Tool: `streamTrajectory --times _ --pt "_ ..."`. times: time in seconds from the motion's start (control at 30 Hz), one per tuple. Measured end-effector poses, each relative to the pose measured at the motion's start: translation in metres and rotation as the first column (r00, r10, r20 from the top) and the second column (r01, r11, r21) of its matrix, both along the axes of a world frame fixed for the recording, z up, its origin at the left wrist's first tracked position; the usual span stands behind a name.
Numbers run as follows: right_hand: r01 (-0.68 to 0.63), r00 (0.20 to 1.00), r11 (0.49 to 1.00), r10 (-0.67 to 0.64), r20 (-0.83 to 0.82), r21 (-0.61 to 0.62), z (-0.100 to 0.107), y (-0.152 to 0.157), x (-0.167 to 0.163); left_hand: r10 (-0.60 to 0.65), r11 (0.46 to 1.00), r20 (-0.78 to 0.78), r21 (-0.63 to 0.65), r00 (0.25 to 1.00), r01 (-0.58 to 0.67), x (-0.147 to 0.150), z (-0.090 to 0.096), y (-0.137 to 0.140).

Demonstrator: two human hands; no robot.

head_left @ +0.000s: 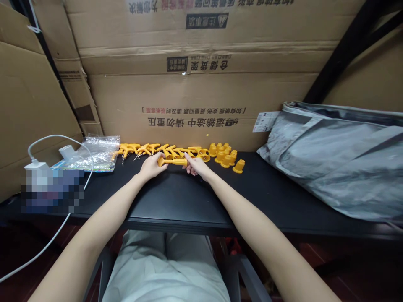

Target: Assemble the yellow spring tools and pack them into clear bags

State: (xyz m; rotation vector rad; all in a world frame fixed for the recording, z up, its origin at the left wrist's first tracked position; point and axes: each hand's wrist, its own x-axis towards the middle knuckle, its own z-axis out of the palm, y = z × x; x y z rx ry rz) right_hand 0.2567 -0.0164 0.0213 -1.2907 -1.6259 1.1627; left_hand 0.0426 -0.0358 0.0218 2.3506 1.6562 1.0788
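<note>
A yellow plastic corkscrew lies sideways between my two hands, just above the black table's far half. My left hand is closed on its handle end. My right hand grips the wider body end with thumb and fingers. The metal spiral of this corkscrew does not show. Behind my hands runs a row of yellow corkscrew handles, some with bare metal spirals. Some bell-shaped yellow pieces sit among them. Right of my right hand stands a cluster of yellow bell-shaped caps, with one cap slightly apart.
A clear plastic bag lies at the left, near a white charger with a cable and a blurred-out item. A large grey bag fills the right side. Cardboard walls off the back of the black table.
</note>
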Motion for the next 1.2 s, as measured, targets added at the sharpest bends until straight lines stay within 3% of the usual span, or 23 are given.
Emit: streamTrajectory --times 0.47,0.77,0.9,1.07,1.2 --pt "0.053 0.998 0.995 -0.051 0.024 -0.082 0.007 -0.007 -0.003 -0.01 1.0 -0.028 0.001 1.0 0.01 -0.001 -0.003 0.003" --pt "-0.017 0.996 0.968 -0.006 -0.09 -0.251 0.011 -0.008 0.0 -0.021 1.0 -0.068 -0.008 0.997 0.021 -0.004 -0.006 0.007" --pt "-0.022 0.976 0.921 -0.065 -0.21 -0.388 0.013 -0.006 0.001 -0.061 0.998 -0.071 -0.007 0.996 0.061 -0.003 -0.007 0.006" --pt "0.038 0.868 0.884 -0.261 -0.423 -0.467 0.028 -0.006 0.009 -0.132 0.991 0.043 0.009 0.99 0.132 -0.002 -0.007 0.007" --pt "0.191 0.732 0.938 -0.333 -0.595 -0.289 0.028 0.006 0.02 -0.137 0.99 0.058 0.036 0.989 0.135 -0.004 -0.009 0.01"
